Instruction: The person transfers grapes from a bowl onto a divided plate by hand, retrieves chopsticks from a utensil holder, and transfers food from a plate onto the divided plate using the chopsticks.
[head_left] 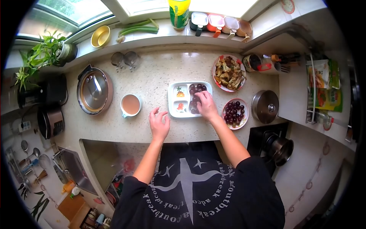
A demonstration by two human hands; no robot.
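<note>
A white divided plate (pixel 171 100) lies on the counter with dark purple grapes (pixel 193 109) in its long right compartment. Its two small left compartments show printed pictures. My right hand (pixel 207 107) reaches over the plate's right rim, fingers bent down together among the grapes; what they hold, if anything, is hidden. To the left of the plate, my left hand (pixel 159 124) hovers near the counter's front edge, fingers spread and holding nothing. Just right of my right hand sits a bowl (pixel 247 115) with more grapes.
A cup of milky brown drink (pixel 131 104) and a lidded pan (pixel 95 91) stand left. Two glasses (pixel 130 58) are behind. A plate of brown food (pixel 230 72) and a lidded pot (pixel 265 107) stand right. Seasoning boxes (pixel 215 22) line the sill.
</note>
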